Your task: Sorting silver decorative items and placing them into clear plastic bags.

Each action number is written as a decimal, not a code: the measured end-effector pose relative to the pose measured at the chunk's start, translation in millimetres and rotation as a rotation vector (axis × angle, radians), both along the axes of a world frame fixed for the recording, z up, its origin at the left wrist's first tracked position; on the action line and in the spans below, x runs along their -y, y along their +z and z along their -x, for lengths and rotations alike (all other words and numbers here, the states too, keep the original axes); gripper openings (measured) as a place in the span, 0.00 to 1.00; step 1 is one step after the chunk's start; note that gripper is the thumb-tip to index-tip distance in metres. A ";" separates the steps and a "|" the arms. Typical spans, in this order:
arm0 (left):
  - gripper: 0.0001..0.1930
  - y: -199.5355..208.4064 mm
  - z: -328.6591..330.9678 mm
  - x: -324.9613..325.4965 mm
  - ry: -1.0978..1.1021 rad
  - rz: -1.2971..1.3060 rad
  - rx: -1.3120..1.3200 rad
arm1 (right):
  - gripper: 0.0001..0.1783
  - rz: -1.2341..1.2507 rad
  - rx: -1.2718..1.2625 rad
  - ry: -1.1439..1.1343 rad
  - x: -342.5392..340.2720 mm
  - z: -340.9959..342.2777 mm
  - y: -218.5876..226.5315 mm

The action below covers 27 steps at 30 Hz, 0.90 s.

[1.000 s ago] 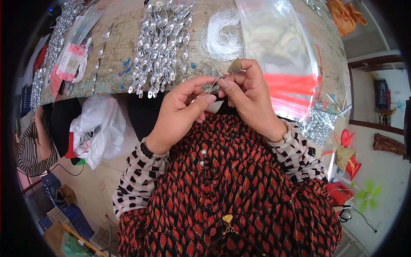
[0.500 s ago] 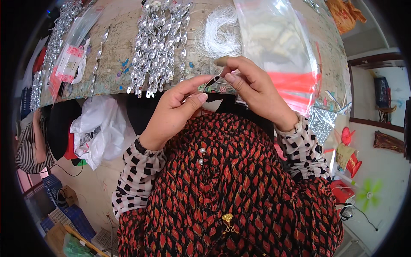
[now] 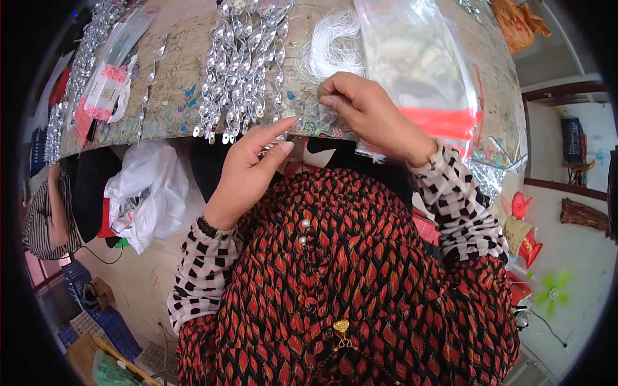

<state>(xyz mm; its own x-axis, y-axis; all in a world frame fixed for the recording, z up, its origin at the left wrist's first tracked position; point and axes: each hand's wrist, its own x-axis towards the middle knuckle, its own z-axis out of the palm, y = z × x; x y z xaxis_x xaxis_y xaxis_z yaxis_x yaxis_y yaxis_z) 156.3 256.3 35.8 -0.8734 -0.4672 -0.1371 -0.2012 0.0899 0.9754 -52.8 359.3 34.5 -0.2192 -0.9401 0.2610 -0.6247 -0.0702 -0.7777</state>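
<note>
In front of my body, near the table's front edge, my left hand [image 3: 248, 164] is closed around a small twisted silver strip [image 3: 264, 152]. Only part of this strip shows between the thumb and index finger. To its right and a little higher, my right hand [image 3: 376, 116] makes a pinch over the tabletop. Whatever its fingertips hold is too fine to name. Beyond them lies a looped bundle of white string [image 3: 331, 48]. A row of shiny silver twisted strips [image 3: 241, 71] hangs over the edge on the left. Beside my right hand are clear plastic bags [image 3: 418, 71] with red ends.
A single silver strand [image 3: 151, 80] and a pink-and-white card packet [image 3: 106, 93] lie on the worn table [image 3: 177, 64]. Below its edge hangs a white plastic bag [image 3: 148, 193]. Another person's arm [image 3: 58, 206] shows at far left. A green fan [image 3: 553, 294] stands at right.
My hands have moved apart: the left drew back left and slightly down, the right shifted slightly up. The dark gap between their fingertips has turned into a wider space.
</note>
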 end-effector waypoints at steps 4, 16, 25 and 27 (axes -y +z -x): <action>0.18 -1.3 -8.0 0.9 0.071 0.153 0.046 | 0.05 0.120 -0.316 0.095 19.9 22.3 -5.5; 0.17 -9.2 -9.5 0.1 0.136 0.287 0.043 | 0.05 -0.008 -0.507 0.139 24.7 36.3 -20.8; 0.18 -9.4 -7.5 -2.1 0.090 0.300 0.022 | 0.05 -0.017 -0.566 0.162 15.8 38.5 -26.6; 0.18 -8.7 -6.7 -3.3 0.093 0.283 0.010 | 0.05 -0.025 -0.584 0.161 15.2 35.6 -25.8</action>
<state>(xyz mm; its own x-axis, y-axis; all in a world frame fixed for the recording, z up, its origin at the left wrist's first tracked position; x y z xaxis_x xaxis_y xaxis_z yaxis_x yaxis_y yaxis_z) 163.0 259.6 27.1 -0.8245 -0.5659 0.0016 -0.2310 0.3392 0.9119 -88.4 344.1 8.7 0.0986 -0.9571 0.2724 -0.9320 -0.1848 -0.3118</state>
